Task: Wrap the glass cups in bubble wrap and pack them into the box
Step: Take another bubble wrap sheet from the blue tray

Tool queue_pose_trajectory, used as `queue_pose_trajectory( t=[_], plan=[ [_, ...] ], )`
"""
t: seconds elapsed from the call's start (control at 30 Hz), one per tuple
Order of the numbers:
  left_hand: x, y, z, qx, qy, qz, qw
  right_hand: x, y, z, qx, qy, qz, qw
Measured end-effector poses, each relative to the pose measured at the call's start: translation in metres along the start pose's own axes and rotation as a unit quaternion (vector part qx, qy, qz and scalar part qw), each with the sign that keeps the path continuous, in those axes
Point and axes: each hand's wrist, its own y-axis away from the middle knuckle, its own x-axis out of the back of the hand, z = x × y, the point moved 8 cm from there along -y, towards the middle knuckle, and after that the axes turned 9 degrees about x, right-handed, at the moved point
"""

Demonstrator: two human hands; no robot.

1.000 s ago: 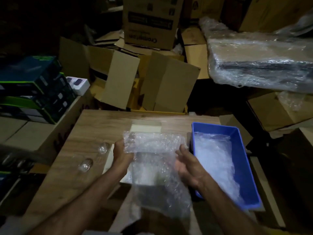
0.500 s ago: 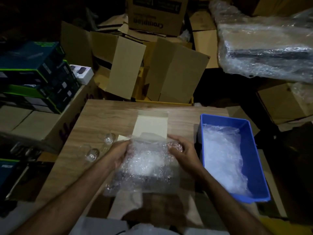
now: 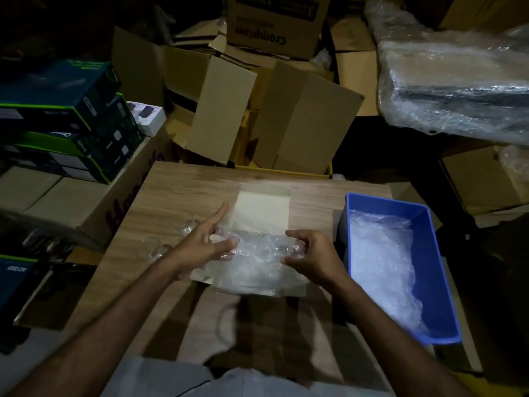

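Head view: we lay the bubble wrap (image 3: pixel 257 262) on the worktop (image 3: pixel 183 193). Our right hand (image 3: pixel 310 257) pinches it; our left hand (image 3: pixel 204 242) rests flat. Two cups (image 3: pixel 189 226) wait beside. Next, we grab one.

left hand (image 3: pixel 207 242) fingers extended, right hand (image 3: pixel 310 255) curled
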Motion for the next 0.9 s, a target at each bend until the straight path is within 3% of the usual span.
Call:
queue_pose_trajectory(
  t=[0.13, 0.23, 0.37, 0.47, 0.57, 0.67, 0.8, 0.9],
  plan=[
    [0.002, 0.006, -0.006, 0.032, 0.039, -0.058, 0.997, 0.004, 0.003, 0.003, -0.001, -0.008, 0.015, 1.000],
    [0.004, 0.010, -0.015, 0.037, -0.016, -0.093, 0.995, 0.005, 0.002, 0.010, -0.008, -0.033, 0.030, 0.999],
    [0.011, 0.005, -0.009, 0.009, -0.237, 0.032, 0.971, 0.004, -0.006, 0.012, -0.005, 0.049, -0.011, 0.999],
    [0.024, 0.003, 0.002, -0.053, -0.305, 0.072, 0.948, 0.006, -0.007, 0.005, 0.019, 0.058, -0.070, 0.996],
    [0.031, 0.014, 0.015, -0.045, -0.193, 0.064, 0.978, 0.016, -0.002, -0.011, 0.030, -0.069, -0.120, 0.990],
    [0.024, 0.017, 0.009, -0.004, -0.003, 0.023, 1.000, 0.007, 0.004, -0.003, -0.054, -0.208, -0.126, 0.968],
    [0.014, 0.002, -0.031, 0.049, -0.047, -0.004, 0.998, -0.011, 0.001, 0.019, -0.134, -0.261, 0.000, 0.956],
    [0.017, -0.011, -0.049, 0.038, -0.023, 0.056, 0.997, -0.027, 0.004, 0.044, -0.167, -0.285, 0.062, 0.942]
  ],
)
